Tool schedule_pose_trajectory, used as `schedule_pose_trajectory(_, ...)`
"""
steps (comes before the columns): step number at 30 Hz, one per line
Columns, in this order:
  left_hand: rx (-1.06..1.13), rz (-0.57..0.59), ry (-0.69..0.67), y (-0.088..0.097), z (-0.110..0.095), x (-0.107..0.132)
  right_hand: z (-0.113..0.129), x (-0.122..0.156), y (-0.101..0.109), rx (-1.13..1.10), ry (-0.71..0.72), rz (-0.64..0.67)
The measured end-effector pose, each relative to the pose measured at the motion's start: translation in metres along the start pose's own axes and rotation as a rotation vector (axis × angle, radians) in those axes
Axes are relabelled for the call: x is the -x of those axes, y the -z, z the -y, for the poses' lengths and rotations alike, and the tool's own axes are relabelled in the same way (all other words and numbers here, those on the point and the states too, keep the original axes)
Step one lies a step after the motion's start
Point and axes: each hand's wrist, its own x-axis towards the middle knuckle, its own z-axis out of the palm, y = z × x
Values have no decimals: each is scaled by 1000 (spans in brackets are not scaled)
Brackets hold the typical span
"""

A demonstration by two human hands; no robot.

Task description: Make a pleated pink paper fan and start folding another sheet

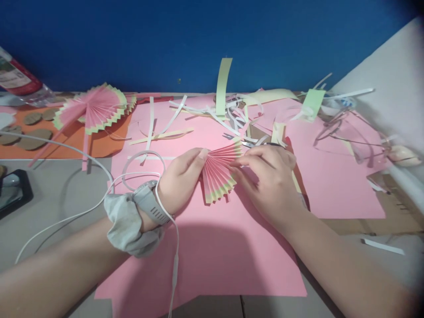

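Note:
A small pleated pink paper fan with a yellow-green edge lies on a large pink paper sheet. My left hand pinches the fan's left side, its fingers closed on the folds. My right hand grips the fan's right side with thumb and fingers pressed together. A grey watch and a grey scrunchie sit on my left wrist. A white cable loops over that wrist.
A bigger finished pink fan rests on orange paper at the back left, beside brown card discs. Several paper strips litter the back. A phone lies at the left edge, glasses at the right.

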Motion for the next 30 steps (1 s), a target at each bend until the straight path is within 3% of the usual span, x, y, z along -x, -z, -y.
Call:
schedule_pose_trajectory(5, -12, -22, 8, 0, 1, 0, 2, 1, -1, 29, 18, -9)
schedule_pose_trajectory(11, 213, 169, 89, -3, -1, 2, 3, 1, -1, 16, 27, -9)
schedule_pose_trajectory(19, 318, 265, 81, -8, -1, 2, 4, 3, -1, 7, 60, -45)
schedule_pose_trajectory(30, 348, 279, 106, -9, -2, 3, 5, 2, 1, -15, 83, -67)
